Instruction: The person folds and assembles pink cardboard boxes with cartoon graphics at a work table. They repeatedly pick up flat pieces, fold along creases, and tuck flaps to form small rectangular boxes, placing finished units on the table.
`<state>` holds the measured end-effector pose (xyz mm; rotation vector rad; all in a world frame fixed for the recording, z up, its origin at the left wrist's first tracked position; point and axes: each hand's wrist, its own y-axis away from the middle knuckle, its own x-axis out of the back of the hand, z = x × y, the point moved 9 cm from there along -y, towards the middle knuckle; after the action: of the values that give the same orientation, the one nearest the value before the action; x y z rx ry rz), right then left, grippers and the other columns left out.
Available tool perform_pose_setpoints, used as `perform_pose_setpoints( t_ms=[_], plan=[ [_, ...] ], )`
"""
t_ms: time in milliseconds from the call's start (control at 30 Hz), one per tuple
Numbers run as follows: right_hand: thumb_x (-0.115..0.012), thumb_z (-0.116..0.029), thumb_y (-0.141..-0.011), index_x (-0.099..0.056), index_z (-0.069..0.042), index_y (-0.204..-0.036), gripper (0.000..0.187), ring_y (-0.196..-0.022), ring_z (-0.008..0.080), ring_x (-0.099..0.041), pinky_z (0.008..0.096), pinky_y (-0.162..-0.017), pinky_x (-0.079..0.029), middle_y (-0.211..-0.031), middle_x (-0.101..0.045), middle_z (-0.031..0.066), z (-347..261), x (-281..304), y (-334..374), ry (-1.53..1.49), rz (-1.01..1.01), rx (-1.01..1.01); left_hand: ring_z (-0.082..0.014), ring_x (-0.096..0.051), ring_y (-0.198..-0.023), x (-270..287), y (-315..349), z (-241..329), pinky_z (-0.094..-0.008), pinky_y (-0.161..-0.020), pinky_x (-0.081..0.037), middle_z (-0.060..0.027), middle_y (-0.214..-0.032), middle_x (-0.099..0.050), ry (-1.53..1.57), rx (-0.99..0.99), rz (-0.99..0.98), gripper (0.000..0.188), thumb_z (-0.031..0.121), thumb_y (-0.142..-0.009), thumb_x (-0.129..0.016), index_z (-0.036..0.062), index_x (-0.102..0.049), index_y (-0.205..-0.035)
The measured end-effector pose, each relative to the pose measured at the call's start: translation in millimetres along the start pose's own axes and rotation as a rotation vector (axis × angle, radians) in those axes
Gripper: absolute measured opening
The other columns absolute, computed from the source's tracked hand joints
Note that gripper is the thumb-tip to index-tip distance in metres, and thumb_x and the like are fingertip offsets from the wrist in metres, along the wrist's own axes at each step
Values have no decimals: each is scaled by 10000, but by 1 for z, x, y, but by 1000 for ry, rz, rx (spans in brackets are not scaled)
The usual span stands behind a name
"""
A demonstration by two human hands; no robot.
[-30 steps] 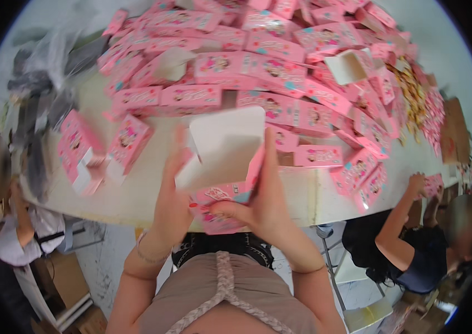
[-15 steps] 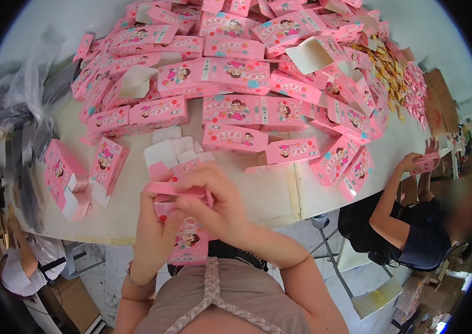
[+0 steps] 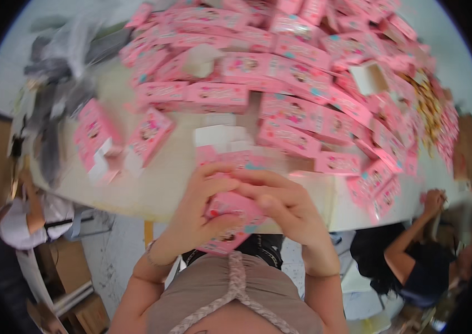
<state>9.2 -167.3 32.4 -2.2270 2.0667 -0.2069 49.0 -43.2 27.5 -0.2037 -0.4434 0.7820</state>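
Note:
In front of my waist, my left hand [image 3: 194,217] is wrapped round a pink printed carton [image 3: 238,205] that tilts toward the upper right. My right hand [image 3: 291,207] rests at the carton's upper end, its fingers bent over the top and its thumb along the right side. The fingers hide the upper end, so I cannot tell whether its flap is tucked in. Just beyond my hands lie flat pink cartons with white flaps [image 3: 222,138] on the table. Motion smears the view somewhat.
A big heap of pink cartons [image 3: 297,72] covers the table's far side. Two cartons [image 3: 149,133] lie to the left, one with flaps up. Dark plastic bags [image 3: 52,133] lie at the far left, gold packets [image 3: 428,111] at the right. A person sits on each side [image 3: 419,261].
The view has swung left, so the table's things sit farther right. The carton in my hands has tilted, and my right hand has shifted from its face to its upper end.

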Motion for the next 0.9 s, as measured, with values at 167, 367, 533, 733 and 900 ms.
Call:
perform_pose_setpoints(
  t_ms=[167,367,533,733,900],
  plan=[
    [-567,-60,-893,-633,-66,-1171,285,-999,204,-602,288,-717,-522,-1266,-544,162,-3,-3,1,92,-59,-45,-273,-463,-1164,2,8,-8,-386,-939,-415,-146,-1335,-392,64,48,21,561,209,-751,-775,126,-521,-1245],
    [-618,-74,-864,-590,-66,-1229,367,-1087,286,-562,361,-846,-480,-1283,-528,179,-6,-3,3,214,-62,55,-216,-505,-1067,4,-2,-3,-340,-872,-458,-126,-1315,-406,231,-6,87,358,114,-747,-769,114,-598,-1061],
    [-682,-196,-827,-516,-75,-1297,513,-1166,357,-490,448,-973,-390,-1345,-463,196,-8,-22,11,372,50,196,-222,-494,-1078,6,10,-22,-341,-885,-439,-131,-1298,-415,166,84,113,335,123,-760,-764,100,-571,-1033],
    [-736,-139,-745,-517,-5,-1246,564,-913,286,-595,402,-828,-478,-1230,-541,185,18,84,15,615,10,-94,-229,-437,-1203,60,26,-31,-360,-954,-409,-136,-1330,-398,68,-115,568,461,175,-843,-677,77,-458,-1236],
    [-774,-267,-730,-492,5,-1257,656,-827,201,-607,309,-674,-490,-979,-611,104,8,29,8,716,280,26,-270,-440,-1201,72,23,-48,-382,-932,-428,-180,-1372,-356,-255,111,484,559,197,-896,-588,45,-334,-1371]
  ],
)
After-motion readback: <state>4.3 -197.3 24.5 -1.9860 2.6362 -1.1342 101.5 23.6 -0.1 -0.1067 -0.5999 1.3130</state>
